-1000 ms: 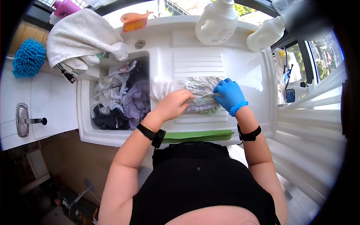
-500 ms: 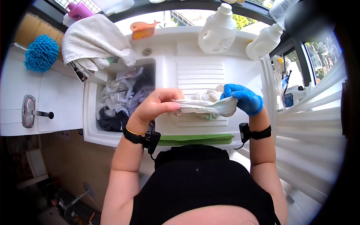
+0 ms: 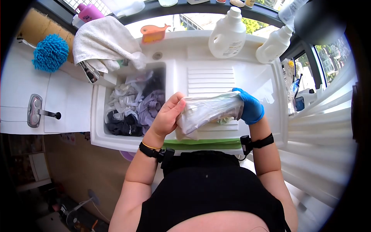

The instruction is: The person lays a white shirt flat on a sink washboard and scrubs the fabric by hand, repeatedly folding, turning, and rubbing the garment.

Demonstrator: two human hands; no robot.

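Observation:
A wet white cloth [image 3: 208, 110], its exact kind unclear, is stretched between my two hands above the ridged washboard [image 3: 210, 82] of the white laundry sink. My left hand [image 3: 167, 116], bare, pinches its left end with the thumb on top. In a blue rubber glove, my right hand [image 3: 251, 107] grips the other end, its fingertips partly hidden behind the fabric. The cloth hangs spread out and sags toward me. Behind it, a pale greenish bit of fabric [image 3: 225, 121] peeks out on the board.
Soaking clothes [image 3: 131, 102] fill the basin on the left. Two white detergent bottles [image 3: 228, 34] [image 3: 275, 44] stand along the back rim, near an orange whale-shaped item [image 3: 154, 34]. A white towel [image 3: 106, 42] drapes at back left. A green strip [image 3: 205, 144] lines the front edge.
The cloth has gone from a narrow, bunched strip to a wider, opened sheet hanging between my hands. Both hands keep their hold. The whole view has shifted slightly.

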